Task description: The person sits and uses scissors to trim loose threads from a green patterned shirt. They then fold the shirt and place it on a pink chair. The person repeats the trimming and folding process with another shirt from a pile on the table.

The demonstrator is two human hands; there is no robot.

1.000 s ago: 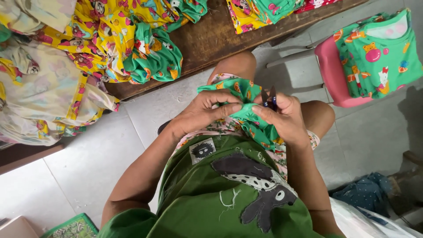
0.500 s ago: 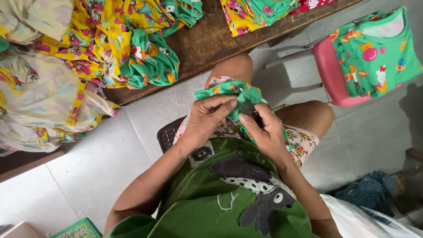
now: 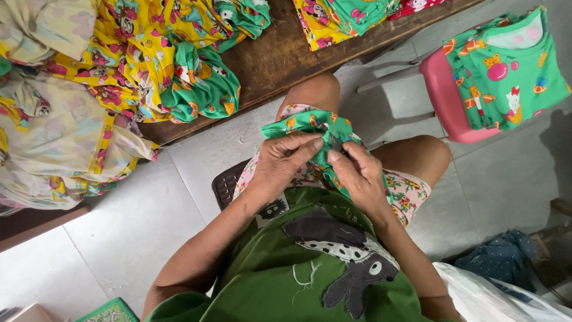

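- Green printed garment sits bunched on my lap, over my knees, just short of the wooden table edge.
- My left hand has its fingers curled down, pinching a fold of the cloth near the top of the bunch.
- My right hand is pressed close against the left; thumb and forefinger look pinched on the same fold. Anything small held between them I can't tell.
- Handling, as I judge it: thin knit, light, fully limp, no stiffness. Not slippery, not fragile, but it collapses and bunches, so it needs two pinch points close together to keep a seam or edge taut.
- Best hold is probably along a hem or seam, not mid-panel.
- Hidden: the spot both hands work on is covered by my fingers. The lower part of the garment is tucked under my hands.
- Pile of yellow and green clothes on the table is cut off at the top edge.
- Pink chair well off to my right carries more green garments; partly out of frame.
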